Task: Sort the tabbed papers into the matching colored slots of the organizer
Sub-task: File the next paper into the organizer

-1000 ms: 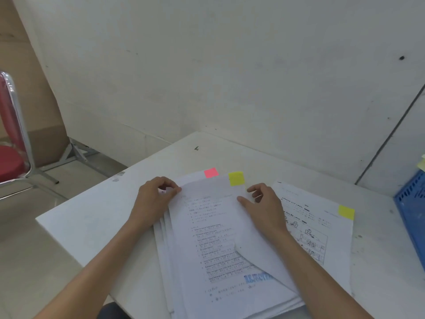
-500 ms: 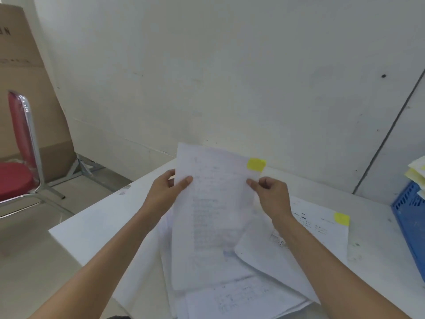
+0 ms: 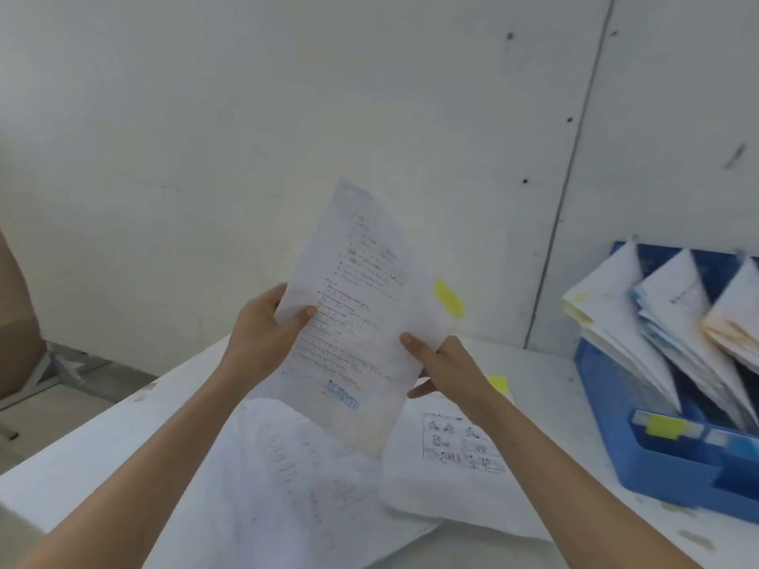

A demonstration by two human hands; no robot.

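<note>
A printed paper with a yellow tab is held up in the air above the table. My left hand grips its left edge, thumb on the front. My right hand pinches its lower right edge. Below lies a loose stack of white papers. Another sheet with a yellow tab lies to the right of the stack. The blue organizer stands at the right with several filed papers leaning in its slots; a yellow label marks its near left slot.
The white table stands in a corner against a white wall. The floor and a metal chair leg show at the left beyond the table's edge. A brown board leans at the far left.
Both hands have lifted the yellow-tabbed paper off the stack, raised it and turned it toward the right. The view has swung right, bringing the blue organizer into sight.
</note>
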